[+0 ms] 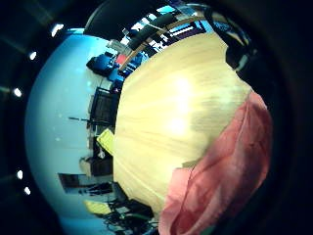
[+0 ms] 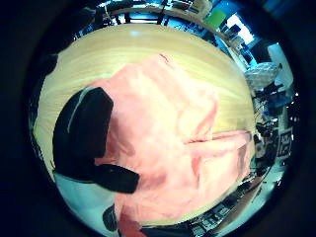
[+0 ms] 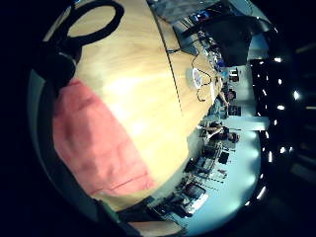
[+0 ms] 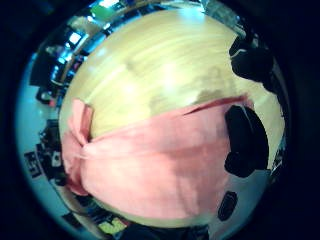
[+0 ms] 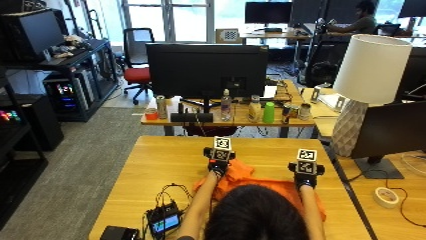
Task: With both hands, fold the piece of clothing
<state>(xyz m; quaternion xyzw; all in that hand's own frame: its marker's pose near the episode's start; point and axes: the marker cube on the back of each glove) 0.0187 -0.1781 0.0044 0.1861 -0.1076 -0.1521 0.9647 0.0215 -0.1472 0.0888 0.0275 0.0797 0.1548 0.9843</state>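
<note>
Two-handed folding: left hand (image 5: 217,167) and right hand (image 5: 305,181) pinching the garment (image 5: 247,186) edge on the table (image 5: 166,155); keeping corners level.

The surface (image 5: 166,160) is being shown as pale wood with a visible straight grain, smooth and faintly glossy where light is being reflected. The garment (image 5: 243,182) is being seen as soft orange cloth, matt and creased into folds. The gloves are being seen as black matt fabric.
</note>
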